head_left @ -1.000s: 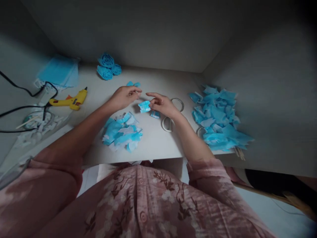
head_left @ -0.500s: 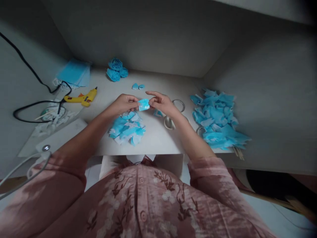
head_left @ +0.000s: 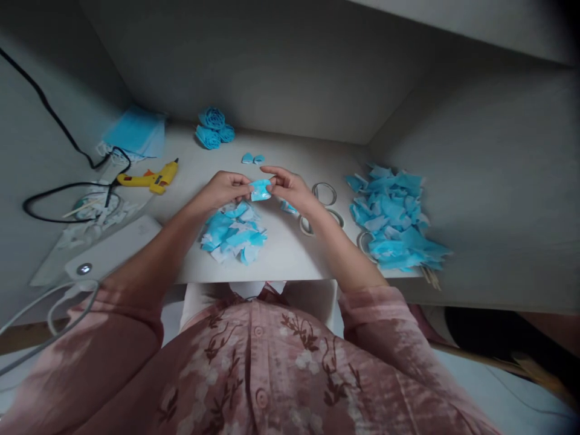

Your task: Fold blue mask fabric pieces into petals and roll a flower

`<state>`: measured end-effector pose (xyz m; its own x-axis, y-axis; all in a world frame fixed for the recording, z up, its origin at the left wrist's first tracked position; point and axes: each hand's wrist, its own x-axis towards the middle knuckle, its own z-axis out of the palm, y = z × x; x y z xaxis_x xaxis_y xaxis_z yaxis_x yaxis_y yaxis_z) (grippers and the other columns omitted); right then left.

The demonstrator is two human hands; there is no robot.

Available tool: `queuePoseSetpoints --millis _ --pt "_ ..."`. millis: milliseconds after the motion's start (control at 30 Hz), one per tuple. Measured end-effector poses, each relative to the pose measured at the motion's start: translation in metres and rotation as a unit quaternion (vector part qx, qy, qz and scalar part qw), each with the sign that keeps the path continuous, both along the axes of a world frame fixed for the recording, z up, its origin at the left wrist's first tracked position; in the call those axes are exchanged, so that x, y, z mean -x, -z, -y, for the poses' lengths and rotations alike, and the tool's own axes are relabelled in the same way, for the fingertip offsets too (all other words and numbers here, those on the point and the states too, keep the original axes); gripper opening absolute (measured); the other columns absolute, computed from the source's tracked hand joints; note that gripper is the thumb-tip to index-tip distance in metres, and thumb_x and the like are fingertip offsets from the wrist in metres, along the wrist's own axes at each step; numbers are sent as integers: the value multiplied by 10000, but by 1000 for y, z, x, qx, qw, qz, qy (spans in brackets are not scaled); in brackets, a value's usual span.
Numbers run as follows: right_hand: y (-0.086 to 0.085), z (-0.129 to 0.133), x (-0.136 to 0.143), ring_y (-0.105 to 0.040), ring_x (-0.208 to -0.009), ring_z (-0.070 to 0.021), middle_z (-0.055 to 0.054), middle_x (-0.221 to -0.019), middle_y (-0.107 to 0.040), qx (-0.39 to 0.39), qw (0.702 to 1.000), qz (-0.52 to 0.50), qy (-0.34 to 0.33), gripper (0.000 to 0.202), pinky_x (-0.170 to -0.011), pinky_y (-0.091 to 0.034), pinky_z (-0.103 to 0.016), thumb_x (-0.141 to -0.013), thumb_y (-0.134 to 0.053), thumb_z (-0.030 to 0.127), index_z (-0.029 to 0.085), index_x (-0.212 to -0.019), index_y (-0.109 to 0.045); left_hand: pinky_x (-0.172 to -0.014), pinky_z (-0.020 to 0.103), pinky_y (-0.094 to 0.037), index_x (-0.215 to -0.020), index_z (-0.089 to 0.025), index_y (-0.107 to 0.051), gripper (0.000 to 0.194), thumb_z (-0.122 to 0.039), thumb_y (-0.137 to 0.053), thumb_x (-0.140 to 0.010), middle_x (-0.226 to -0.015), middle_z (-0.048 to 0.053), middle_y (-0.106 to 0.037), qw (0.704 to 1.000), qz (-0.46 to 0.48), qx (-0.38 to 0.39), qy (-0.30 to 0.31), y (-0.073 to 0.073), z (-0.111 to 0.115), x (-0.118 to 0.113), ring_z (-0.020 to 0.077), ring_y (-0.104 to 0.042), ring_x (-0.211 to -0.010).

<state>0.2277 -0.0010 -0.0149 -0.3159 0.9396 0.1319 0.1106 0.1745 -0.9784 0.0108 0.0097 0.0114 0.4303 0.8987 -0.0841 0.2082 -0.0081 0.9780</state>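
Observation:
Between my hands is a small blue fabric piece (head_left: pixel 260 191) with a shiny patch on its surface. My left hand (head_left: pixel 231 186) pinches its left edge. On the opposite edge, the thumb and fingers of my right hand (head_left: pixel 289 188) are closed, with the index finger stretched out above. Below my left hand lies a heap of blue and white fabric scraps (head_left: pixel 235 234). Another small blue piece (head_left: pixel 288 206) rests just under my right hand. Two small folded blue pieces (head_left: pixel 252 159) lie beyond my hands.
Blue fabric flowers (head_left: pixel 212 128) stand at the back. Leftward are a yellow glue gun (head_left: pixel 151 178), a stack of face masks (head_left: pixel 136 133), a black cable (head_left: pixel 45 96) and a white power box (head_left: pixel 113 248). Rightward lie tape rolls (head_left: pixel 325 193) and a large blue fabric pile (head_left: pixel 392 211).
Both hands have shifted slightly left with the blue fabric piece. The right fingers have moved in a little over its right edge. The view has tilted slightly.

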Motion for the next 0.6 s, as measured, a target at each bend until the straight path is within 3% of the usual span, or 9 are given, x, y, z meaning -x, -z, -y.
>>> queuePoseSetpoints --millis 133,267,433,600 --pt "-1 -5 -10 -655 -930 -186 -55 -1026 -741 -6 1000 5 30 570 -892 -540 -336 -811 -674 356 221 -1357 -584 -510 210 -332 -697 -155 -686 177 -326 -732 -695 -616 13 -643 999 -14 -36 -32 10 -10 1 91 -473 -527" --pt "-5 -5 -32 -696 -965 -200 -111 -1088 -760 -64 982 153 88 488 -929 -530 -346 -863 -574 259 136 -1330 -643 -600 237 -381 -719 -164 -729 179 -336 -701 -756 -656 21 -685 985 -104 -124 -53 24 -27 6 131 -542 -602" --pt "-20 15 -46 -715 -937 -233 -93 -1038 -791 -91 900 421 73 409 -839 -496 -320 -888 -555 165 165 -1251 -743 -642 261 -399 -583 -196 -682 337 -364 -593 -861 -685 54 -718 960 -187 -207 -23 42 -49 15 172 -603 -662" --pt "-24 25 -47 -713 -972 -278 -117 -1111 -797 -94 834 541 58 292 -783 -454 -344 -941 -584 223 189 -1154 -779 -651 275 -396 -713 -202 -761 201 -314 -633 -820 -790 66 -775 944 -224 -233 -65 58 -59 19 198 -638 -720"
